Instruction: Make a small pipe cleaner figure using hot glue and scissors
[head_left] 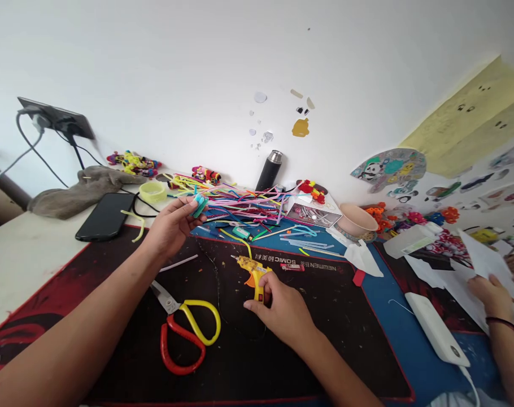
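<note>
Between the fingertips of my left hand (172,226) is a small bundle of folded turquoise pipe cleaner (200,206), raised over the far part of the desk mat. My right hand (278,305) grips the handle of a yellow hot glue gun (253,272) with an orange trigger, its nozzle pointing left. Scissors (189,328) with one red and one yellow handle loop lie on the mat, below my left hand and left of the glue gun. A heap of loose coloured pipe cleaners (248,203) lies behind both hands.
A black phone (104,217) and a yellow tape roll (152,192) are at the left. A black thermos (269,170) and a beige bowl (357,219) stand by the wall. On the right are a white power bank (437,328) and another person's hand (492,297) holding paper.
</note>
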Tool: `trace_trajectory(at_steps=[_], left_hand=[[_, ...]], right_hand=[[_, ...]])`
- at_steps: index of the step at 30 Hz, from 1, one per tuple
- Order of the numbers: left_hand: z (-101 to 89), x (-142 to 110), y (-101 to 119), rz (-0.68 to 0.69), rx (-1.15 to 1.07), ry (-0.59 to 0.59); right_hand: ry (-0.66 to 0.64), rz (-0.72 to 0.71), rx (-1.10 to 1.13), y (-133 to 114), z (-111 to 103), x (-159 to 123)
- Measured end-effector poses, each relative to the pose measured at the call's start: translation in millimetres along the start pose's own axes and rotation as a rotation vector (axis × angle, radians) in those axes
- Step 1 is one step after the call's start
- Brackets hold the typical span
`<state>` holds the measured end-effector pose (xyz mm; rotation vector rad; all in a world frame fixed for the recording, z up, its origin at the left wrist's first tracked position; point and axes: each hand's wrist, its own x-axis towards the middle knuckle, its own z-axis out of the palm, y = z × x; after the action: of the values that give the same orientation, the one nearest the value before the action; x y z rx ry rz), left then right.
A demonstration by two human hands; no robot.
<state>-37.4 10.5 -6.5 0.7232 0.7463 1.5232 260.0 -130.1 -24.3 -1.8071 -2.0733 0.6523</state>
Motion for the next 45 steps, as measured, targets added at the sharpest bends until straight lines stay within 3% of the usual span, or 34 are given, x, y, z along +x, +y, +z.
trace_trajectory(at_steps=[4, 8, 12, 24, 31, 36, 41, 45], left_hand=[[-3.9, 1.8, -3.6, -0.001, 0.011, -0.02], [-5.0, 1.7, -3.5, -0.017, 0.022, -0.024], [-4.3, 0.4, -2.3, -0.029, 0.043, -0.039], [-3.0, -3.7, -3.1, -0.051, 0.105, -0.07], [-2.5, -3.9, -3.9, -0.061, 0.125, -0.069], [-1.6, -4.4, -4.2, -0.066, 0.136, -0.069], [-0.1, -5.2, -3.7, -0.067, 0.142, -0.066], [1.5, -5.7, -4.1, -0.064, 0.15, -0.054]], right_hand=[[0.069, 0.016, -0.011, -10.3, 15.3, 3.3], [0.113, 0.028, 0.057, -15.9, 15.9, 9.2], [0.085, 0.077, 0.127, -14.7, 11.8, 10.3], [0.028, 0.075, -0.054, -26.1, 8.9, 18.9], [0.092, 0.072, 0.182, -20.3, 10.8, 17.8], [0.208, 0.141, 0.322, -15.6, -6.7, 15.3], [0.313, 0.181, 0.31, 9.0, -25.0, 18.4], [0.355, 0.157, 0.342, 32.9, -15.6, 19.0]])
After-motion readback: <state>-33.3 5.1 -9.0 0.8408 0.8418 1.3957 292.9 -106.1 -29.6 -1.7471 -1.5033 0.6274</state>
